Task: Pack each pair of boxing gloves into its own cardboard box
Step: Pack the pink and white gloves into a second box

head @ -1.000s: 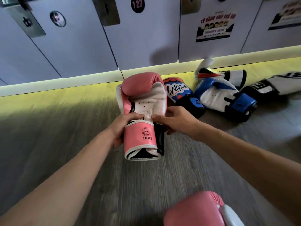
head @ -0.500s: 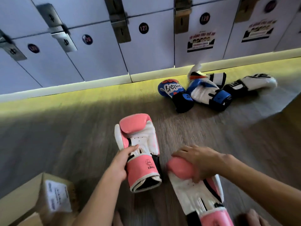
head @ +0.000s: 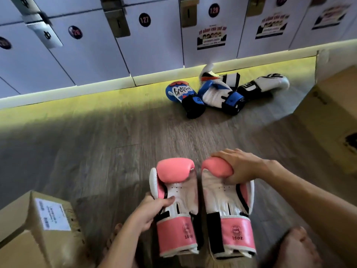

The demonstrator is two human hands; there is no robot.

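On the locker doors (head: pixel 154 47), a round dark sticker (head: pixel 144 19) at 11 o'clock reads "127". A second sticker (head: pixel 213 10) at 12 o'clock seems to read "128", its digits smeared by blur. Below it, at 1 o'clock, a poster (head: pixel 211 38) carries lettering too blurred to read. The blue glove (head: pixel 178 91) at 12 o'clock, just above centre, bears "bNSport" in black on white. At 6 o'clock the left pink glove (head: pixel 177 234) and the right pink glove (head: pixel 234 233) each show "10OZ" under a round emblem on the cuff. At 8 o'clock the white label (head: pixel 51 213) on the cardboard box (head: pixel 63 248) has print too small to make out.
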